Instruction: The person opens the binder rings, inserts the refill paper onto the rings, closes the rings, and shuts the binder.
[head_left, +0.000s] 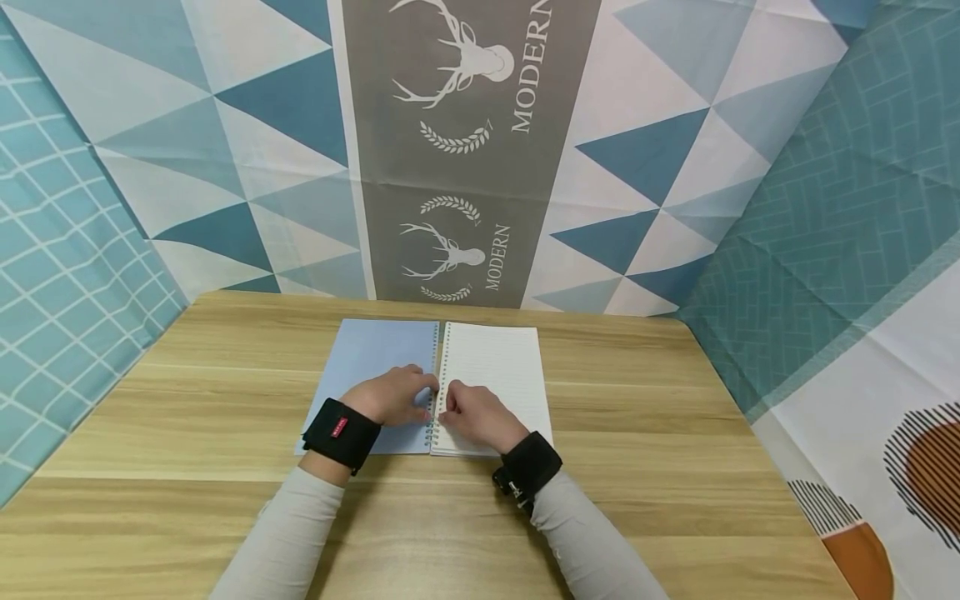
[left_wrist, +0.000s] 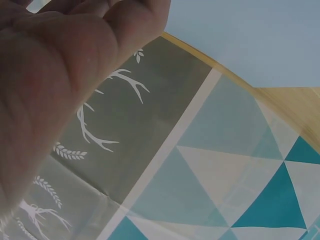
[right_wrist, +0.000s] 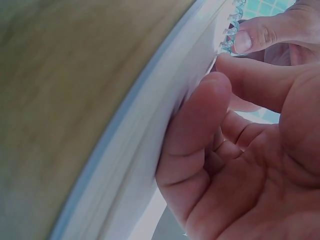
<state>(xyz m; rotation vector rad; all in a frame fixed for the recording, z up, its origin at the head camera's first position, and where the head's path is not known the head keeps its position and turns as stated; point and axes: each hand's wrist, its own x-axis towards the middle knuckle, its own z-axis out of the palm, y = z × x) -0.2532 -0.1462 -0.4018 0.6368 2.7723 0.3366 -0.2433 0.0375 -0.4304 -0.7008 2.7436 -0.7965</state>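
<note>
A spiral notebook lies open on the table, with its blue cover [head_left: 382, 346] to the left and white lined pages [head_left: 498, 354] to the right. Its clear coil binding [right_wrist: 233, 27] runs down the middle. My left hand [head_left: 390, 396] lies over the blue cover, its thumb and forefinger bent onto the coil. In the right wrist view, the left thumb [right_wrist: 250, 40] touches the rings. My right hand [head_left: 480, 414] has its fingers curled over the lined page, with thumb and forefinger pinching at the coil's edge. The exact part pinched is hidden.
The notebook rests on a wood-grain table [head_left: 637, 467]. Beyond the back edge hangs a patterned cloth [head_left: 465, 167] with deer heads and triangles. Tiled-pattern cloths [head_left: 67, 250] hang at the sides. Black bands [head_left: 342, 433] wrap both wrists.
</note>
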